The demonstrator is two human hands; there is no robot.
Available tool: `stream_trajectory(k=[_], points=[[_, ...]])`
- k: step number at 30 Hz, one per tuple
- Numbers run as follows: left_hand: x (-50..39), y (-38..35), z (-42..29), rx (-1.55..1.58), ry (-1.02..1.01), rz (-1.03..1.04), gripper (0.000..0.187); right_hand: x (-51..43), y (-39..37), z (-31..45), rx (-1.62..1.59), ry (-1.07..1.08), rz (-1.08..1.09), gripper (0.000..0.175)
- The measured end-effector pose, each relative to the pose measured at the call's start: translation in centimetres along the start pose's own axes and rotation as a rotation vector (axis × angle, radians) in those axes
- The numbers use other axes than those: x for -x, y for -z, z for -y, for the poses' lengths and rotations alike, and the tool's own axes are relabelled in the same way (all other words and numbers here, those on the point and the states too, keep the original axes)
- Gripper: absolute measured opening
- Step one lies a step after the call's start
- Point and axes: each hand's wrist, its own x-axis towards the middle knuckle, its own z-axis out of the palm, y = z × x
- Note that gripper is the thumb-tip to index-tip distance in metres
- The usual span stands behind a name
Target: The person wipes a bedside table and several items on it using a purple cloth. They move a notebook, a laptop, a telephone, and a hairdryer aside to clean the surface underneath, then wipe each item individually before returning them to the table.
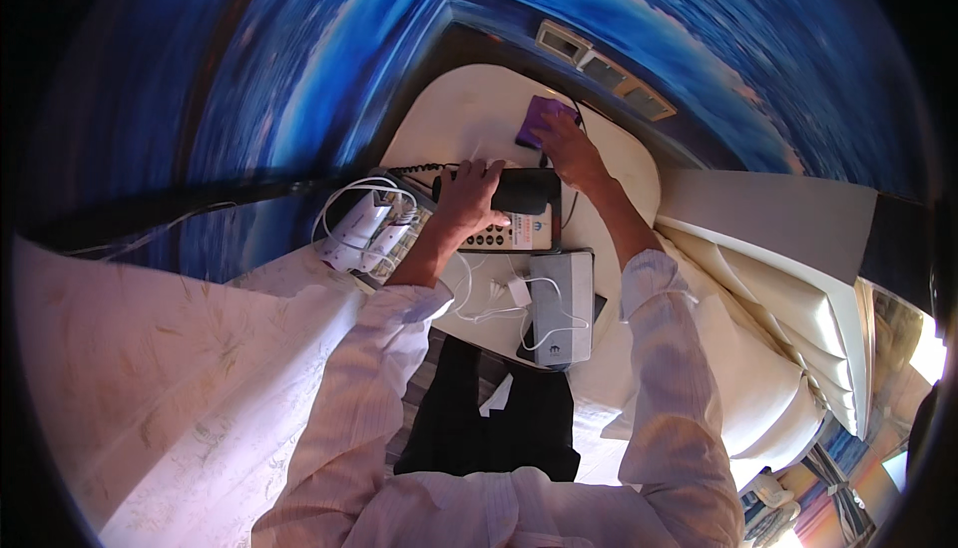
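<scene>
My left hand lies across the black telephone handset, fingers over its far side and thumb near the keypad. The handset sits on a desk telephone with a pale face and dark keys, and its coiled cord runs off to the left. Farther away, my right hand has its fingers on a folded purple cloth, which touches the white tabletop. Part of the cloth is hidden under those fingers.
Left of the phone, a white hair dryer with a looped cord rests on a tray or box. Nearer me are a grey case, a white charger and cables. Wall sockets are behind; a padded headboard stands right.
</scene>
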Motion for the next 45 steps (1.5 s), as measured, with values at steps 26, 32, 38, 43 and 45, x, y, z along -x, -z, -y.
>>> stream_trajectory(k=[26, 32, 38, 43, 45], points=[[1.2, -0.6, 0.1, -0.109, 0.030, -0.045, 0.112, -5.6, 1.1, -0.7, 0.186, 0.622, 0.354, 0.043], [0.0, -0.7, -0.9, -0.134, -0.001, -0.050, 0.115, -13.1, -6.8, 2.0, 0.331, 0.535, 0.131, 0.036], [1.5, 0.5, 0.6, -0.007, 0.001, 0.002, 0.114, -9.5, -2.8, 2.7, 0.477, 0.539, 0.362, 0.051], [1.2, -1.0, 0.4, 0.003, -0.023, -0.033, 0.097, 0.0, 1.5, -2.4, 0.124, 0.177, 0.290, 0.043], [1.2, -0.9, 0.4, 0.001, -0.024, -0.042, 0.095, -1.9, 1.7, -1.8, 0.306, 0.313, 0.398, 0.047]])
